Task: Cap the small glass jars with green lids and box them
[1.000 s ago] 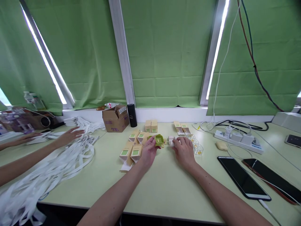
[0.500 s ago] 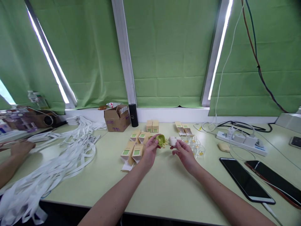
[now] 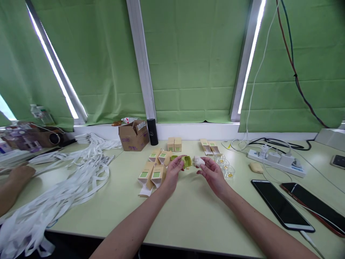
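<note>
My left hand point(image 3: 172, 176) is closed on a small olive-green case point(image 3: 187, 162), whose hollow side faces right. Its fingers pinch the case near its left side. Just across a narrow gap, my right hand point(image 3: 215, 177) grips a small white rounded piece point(image 3: 199, 162) between thumb and fingers. The white piece and the green case are apart. Small kraft cardboard boxes point(image 3: 158, 174) with green labels stand beside my left hand, some with flaps open. Behind my right hand sit several clear round containers point(image 3: 229, 172) with yellowish bits in them.
A pile of white straps point(image 3: 81, 180) covers the left side, with another person's hand point(image 3: 21, 177) beyond. A carton point(image 3: 134, 136) and black cylinder point(image 3: 152, 132) stand at the back. Phones point(image 3: 281, 205) and a power strip point(image 3: 276, 162) lie right.
The green case has shifted slightly right, toward the white piece. The white piece has turned in my right hand and shows a rounder side.
</note>
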A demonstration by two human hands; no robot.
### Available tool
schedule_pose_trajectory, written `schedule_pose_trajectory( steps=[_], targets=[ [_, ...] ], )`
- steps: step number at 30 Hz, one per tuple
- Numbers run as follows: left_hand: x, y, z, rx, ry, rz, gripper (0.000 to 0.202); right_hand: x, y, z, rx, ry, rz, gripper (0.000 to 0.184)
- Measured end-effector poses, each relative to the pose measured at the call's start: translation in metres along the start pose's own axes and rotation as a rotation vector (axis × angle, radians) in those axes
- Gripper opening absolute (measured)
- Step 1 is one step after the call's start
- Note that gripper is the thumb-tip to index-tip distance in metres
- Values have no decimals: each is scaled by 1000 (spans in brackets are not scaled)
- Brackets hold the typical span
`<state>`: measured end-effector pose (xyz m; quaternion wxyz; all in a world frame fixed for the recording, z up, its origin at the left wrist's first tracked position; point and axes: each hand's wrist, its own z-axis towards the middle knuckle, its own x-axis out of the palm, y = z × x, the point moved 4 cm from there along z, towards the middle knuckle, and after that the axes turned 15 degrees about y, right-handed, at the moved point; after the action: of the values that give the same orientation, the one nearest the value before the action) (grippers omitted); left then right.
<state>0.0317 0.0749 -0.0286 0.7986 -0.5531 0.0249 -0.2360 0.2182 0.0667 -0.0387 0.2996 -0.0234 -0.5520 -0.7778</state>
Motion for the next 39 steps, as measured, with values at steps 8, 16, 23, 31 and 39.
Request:
schedule_pose_trajectory(
  steps=[8,16,23,31,39],
  targets=[
    [3,-2,-2,-19,0,93,51,5,0,-2,-11,39,-96,49],
    [6,-3,-3,-41,18,179,56,-2,-3,2,-55,-25,-147,51],
    [3,0,-2,-19,25,260,56,0,-1,3,-16,-52,-305,50],
    [2,5,0,-33,28,316,53,2,2,3,-8,-58,-379,53],
    [7,-7,-4,-4,14,472,43,1,-4,3,11,-48,-359,54]
  ],
)
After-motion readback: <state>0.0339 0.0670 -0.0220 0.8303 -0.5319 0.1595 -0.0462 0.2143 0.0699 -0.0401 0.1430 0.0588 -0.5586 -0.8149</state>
